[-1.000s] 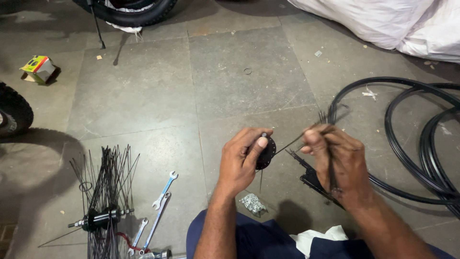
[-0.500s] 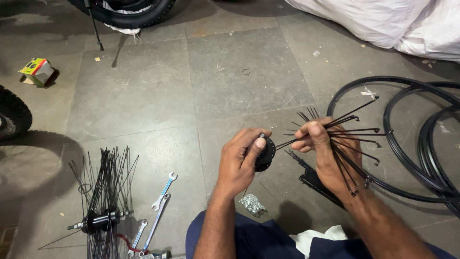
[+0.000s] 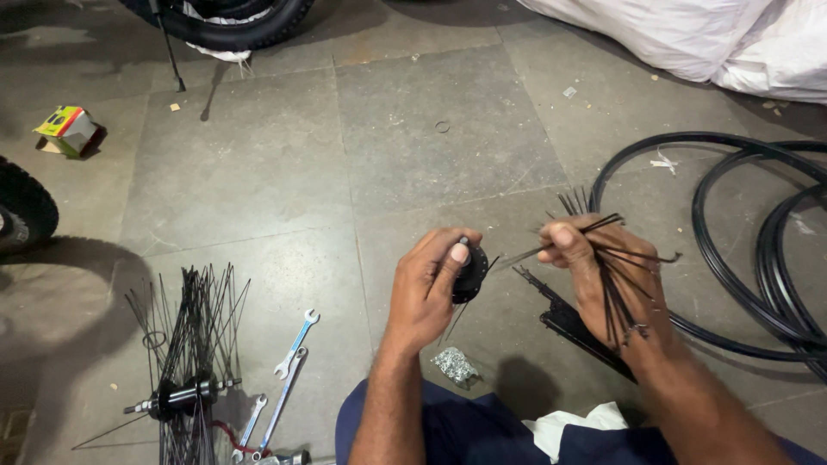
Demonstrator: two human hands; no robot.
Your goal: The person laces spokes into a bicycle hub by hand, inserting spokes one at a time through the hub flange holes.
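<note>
Left hand: the left hand [image 3: 426, 288] is closed around a small black wheel hub [image 3: 470, 274]; the thumb presses on the top of the hub and the fingers wrap behind it.
Right hand: the right hand [image 3: 603, 280] is clenched on a bundle of thin black spokes [image 3: 616, 288], which lie across the palm and stick out above and below the fist.
Single spoke: one spoke [image 3: 521, 256] goes from the thumb and fingertips of the right hand toward the hub, and its end is just beside the hub flange. I cannot tell if it is already inside a hole.
Hub place: the hub is between the two hands, held above the stone floor [image 3: 413, 138].
Below the hands: a small pile of silver nipples [image 3: 454, 365] lies on the floor under the left hand, near the dark blue trouser leg [image 3: 465, 430].
Right of the right hand: black rims [image 3: 732, 232] lie flat on the floor, overlapping each other.
Left of the left hand: well apart, a second hub with many loose spokes [image 3: 185, 344], and beside it some wrenches [image 3: 293, 362].
Far from the hands: a small colourful box [image 3: 69, 129] and a white sack [image 3: 689, 34].
</note>
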